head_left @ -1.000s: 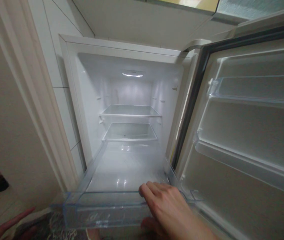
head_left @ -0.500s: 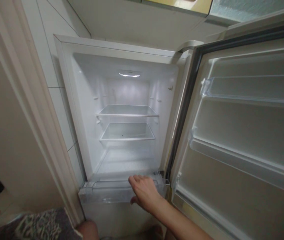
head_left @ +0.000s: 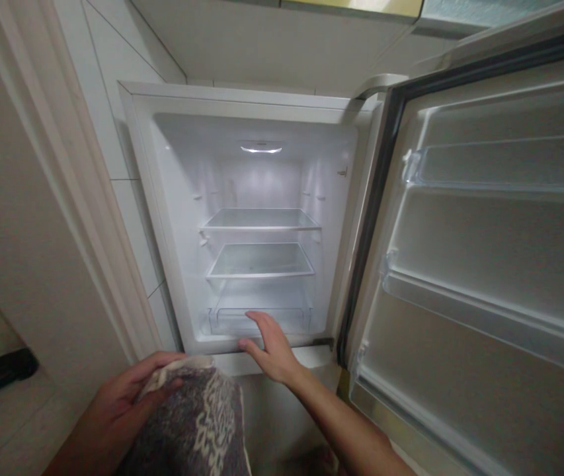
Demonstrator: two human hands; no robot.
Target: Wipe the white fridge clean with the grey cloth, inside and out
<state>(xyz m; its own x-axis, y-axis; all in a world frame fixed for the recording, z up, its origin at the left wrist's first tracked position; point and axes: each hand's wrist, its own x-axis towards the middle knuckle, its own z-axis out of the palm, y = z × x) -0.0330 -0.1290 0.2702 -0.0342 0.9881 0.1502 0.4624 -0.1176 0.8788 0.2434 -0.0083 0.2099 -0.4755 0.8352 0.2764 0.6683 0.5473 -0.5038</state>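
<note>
In front of me stands an open refrigerator (head_left: 252,102) with its inside light on. At its bottom a clear plastic drawer (head_left: 232,322) sits pushed in. My right hand (head_left: 274,347) is just in front of that drawer, fingers apart and holding nothing; whether a fingertip touches the drawer I cannot tell. At the lower left my left hand (head_left: 127,396) grips a grey cloth (head_left: 202,416) with a cream pattern, thumb on one side and fingers on the other. The cloth hangs down before the lower part of the refrigerator.
The refrigerator door (head_left: 500,251) stands wide open on the right, with clear door shelves (head_left: 480,317). Inside are two glass shelves (head_left: 262,259). A door frame (head_left: 73,178) runs along the left, and a black object (head_left: 1,373) lies on the floor.
The clear drawer has slid in from its pulled-out position. My right hand has let go of its front edge and opened. My left hand has come into view, raising the cloth rightward.
</note>
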